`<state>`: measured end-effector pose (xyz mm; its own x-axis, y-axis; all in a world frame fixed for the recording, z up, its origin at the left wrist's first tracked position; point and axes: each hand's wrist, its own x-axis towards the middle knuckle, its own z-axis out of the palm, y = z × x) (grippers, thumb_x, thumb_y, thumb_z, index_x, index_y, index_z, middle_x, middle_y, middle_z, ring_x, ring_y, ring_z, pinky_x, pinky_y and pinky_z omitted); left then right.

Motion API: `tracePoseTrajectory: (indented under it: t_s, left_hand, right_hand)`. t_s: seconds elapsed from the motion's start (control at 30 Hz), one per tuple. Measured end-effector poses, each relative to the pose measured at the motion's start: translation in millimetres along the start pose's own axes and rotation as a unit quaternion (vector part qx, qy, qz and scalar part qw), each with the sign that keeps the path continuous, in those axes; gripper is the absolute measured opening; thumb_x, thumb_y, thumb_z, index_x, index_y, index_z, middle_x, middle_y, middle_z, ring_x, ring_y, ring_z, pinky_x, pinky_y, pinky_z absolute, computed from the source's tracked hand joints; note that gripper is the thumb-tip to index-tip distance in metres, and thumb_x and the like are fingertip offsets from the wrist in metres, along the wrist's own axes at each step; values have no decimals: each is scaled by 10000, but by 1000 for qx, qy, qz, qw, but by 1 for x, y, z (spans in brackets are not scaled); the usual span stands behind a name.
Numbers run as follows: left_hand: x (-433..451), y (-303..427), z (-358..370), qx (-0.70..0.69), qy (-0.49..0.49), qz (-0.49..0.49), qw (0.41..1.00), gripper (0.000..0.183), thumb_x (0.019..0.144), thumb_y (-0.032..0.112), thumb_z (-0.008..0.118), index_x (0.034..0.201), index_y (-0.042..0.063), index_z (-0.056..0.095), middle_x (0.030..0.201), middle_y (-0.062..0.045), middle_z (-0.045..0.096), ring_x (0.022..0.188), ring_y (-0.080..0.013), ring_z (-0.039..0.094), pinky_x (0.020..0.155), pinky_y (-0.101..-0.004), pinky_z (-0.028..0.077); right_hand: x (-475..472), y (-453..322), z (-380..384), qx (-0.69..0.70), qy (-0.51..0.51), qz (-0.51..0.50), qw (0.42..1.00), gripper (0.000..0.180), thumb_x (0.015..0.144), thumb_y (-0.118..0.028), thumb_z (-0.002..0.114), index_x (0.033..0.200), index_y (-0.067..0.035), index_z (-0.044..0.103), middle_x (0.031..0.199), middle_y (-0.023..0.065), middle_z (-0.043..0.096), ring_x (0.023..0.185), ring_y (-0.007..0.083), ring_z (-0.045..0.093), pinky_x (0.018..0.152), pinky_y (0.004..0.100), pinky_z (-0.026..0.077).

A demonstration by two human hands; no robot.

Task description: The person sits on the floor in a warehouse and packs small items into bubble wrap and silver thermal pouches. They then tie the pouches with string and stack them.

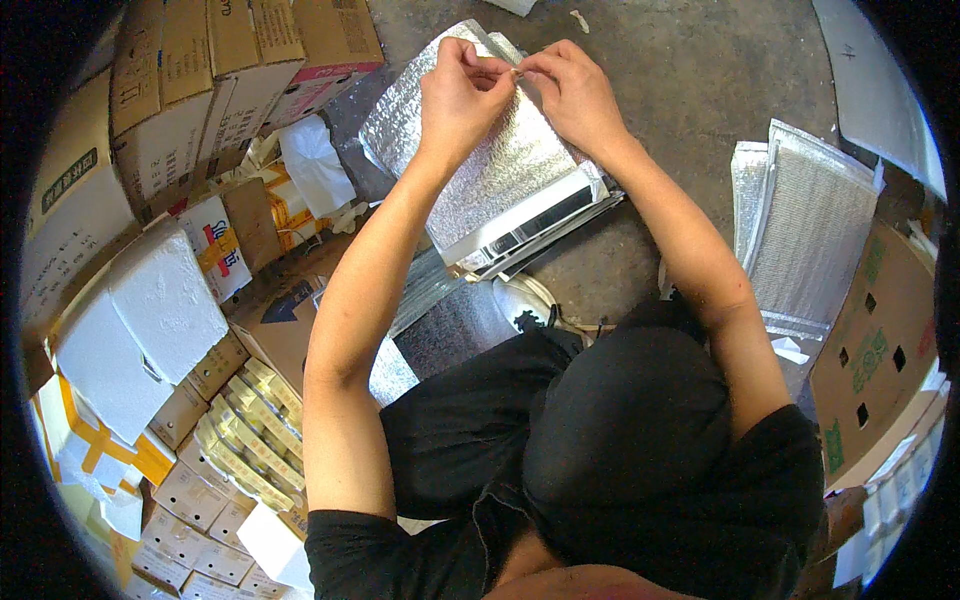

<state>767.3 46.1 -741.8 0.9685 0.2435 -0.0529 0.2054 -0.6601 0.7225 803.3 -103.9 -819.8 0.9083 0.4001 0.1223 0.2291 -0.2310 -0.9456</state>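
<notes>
A stack of silver foil insulated mailer bags lies in front of my knees, its white flaps and dark printed strips facing me. My left hand is over the upper part of the stack, thumb and fingers pinched together. My right hand meets it at the fingertips from the right. Between them is a small pale piece, too small to identify and partly hidden by the fingers. Another silver sheet shows beneath the stack, close to my leg.
Cardboard cartons are piled at the upper left. White foam lids and packs in clear trays sit at the left. More foil bags lean at the right, beside an upright cardboard box. Concrete floor lies beyond the stack.
</notes>
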Motion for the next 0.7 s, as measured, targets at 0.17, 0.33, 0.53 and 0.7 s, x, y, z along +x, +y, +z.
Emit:
tracePoseTrajectory:
  t_s: [0.17,0.33,0.53,0.7]
  left_hand:
    - [4,-2,3,27,-16,47,998,309,838,77,742,887,29,441,807,-99,736,724,-164,741,642,-283,575]
    - [12,-3,-4,137,-30,184,973,211,801,66,755,990,60,663,933,-96,657,768,-249,708,683,-332,576]
    - [10,0,-19,158,-100,198,962,259,798,106,775,1040,70,691,997,-99,655,798,-261,701,715,-355,572]
    - [8,-2,-18,132,-67,190,971,207,854,120,745,1034,29,696,1004,-134,656,839,-296,683,733,-355,553]
  right_hand:
    - [4,18,9,153,-35,6,988,193,947,-170,647,1071,-28,691,1069,112,587,979,269,644,870,357,518]
    - [4,33,21,295,-65,96,948,236,985,-189,631,1100,13,672,1110,84,610,998,174,623,872,301,510]
    - [7,36,18,335,-115,171,919,250,963,-188,670,1103,19,681,989,41,701,882,103,624,795,265,519]
    - [9,33,21,329,-115,127,928,253,939,-208,706,1070,8,717,940,32,720,847,80,626,767,253,519]
